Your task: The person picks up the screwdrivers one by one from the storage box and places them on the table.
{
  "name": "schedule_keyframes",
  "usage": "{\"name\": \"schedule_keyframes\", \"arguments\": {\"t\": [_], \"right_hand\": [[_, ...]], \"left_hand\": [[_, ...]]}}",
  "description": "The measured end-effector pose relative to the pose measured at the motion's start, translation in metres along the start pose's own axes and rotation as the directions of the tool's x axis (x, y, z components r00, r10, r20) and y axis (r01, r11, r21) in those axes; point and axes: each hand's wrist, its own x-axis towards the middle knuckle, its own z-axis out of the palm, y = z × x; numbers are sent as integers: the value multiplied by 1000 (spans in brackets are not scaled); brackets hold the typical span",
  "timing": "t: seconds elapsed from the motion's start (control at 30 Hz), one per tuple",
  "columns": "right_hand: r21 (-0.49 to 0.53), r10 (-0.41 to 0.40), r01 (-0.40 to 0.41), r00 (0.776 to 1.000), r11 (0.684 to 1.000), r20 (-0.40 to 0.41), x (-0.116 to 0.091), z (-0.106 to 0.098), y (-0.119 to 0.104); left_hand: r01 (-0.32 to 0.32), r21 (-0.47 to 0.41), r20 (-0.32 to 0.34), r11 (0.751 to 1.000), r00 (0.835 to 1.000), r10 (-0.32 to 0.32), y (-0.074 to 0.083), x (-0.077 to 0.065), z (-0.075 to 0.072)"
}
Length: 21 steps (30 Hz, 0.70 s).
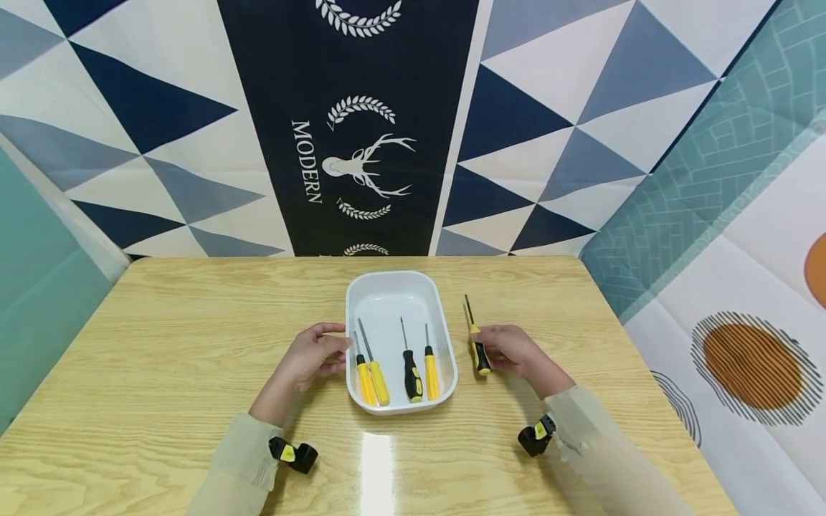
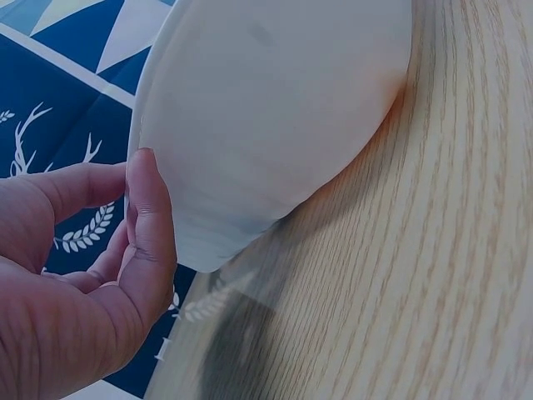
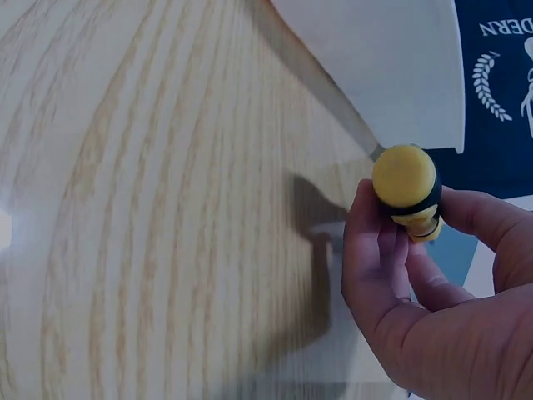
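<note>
A white plastic tray (image 1: 393,284) stands on the wooden table, and my left hand (image 1: 317,356) pinches its left rim between thumb and fingers. In the left wrist view the thumb (image 2: 151,225) lies against the tray's outer wall (image 2: 275,108). Just right of the tray, my right hand (image 1: 510,349) grips a black-and-yellow screwdriver (image 1: 480,356) by its handle, shaft pointing away from me. Its yellow handle end (image 3: 405,175) faces the right wrist camera, with a shadow on the table beside it.
Inside the tray lie several screwdrivers: two yellow-handled screwdrivers at the left, a black-and-yellow screwdriver (image 1: 412,376) near the middle and a yellow screwdriver with a black collar (image 1: 431,373) at the right. A patterned cloth wall (image 1: 361,236) rises behind the table (image 1: 193,337).
</note>
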Motion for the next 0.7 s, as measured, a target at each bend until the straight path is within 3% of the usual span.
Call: {"name": "schedule_keyframes", "arguments": {"t": [0.23, 0.7], "right_hand": [[-83, -14, 11, 999, 996, -31, 0, -1, 3], [-123, -18, 13, 999, 992, -37, 0, -2, 4]], "left_hand": [[-18, -8, 13, 1000, 1000, 18, 0, -1, -1], [-14, -9, 9, 1000, 1000, 14, 1, -3, 0]]}}
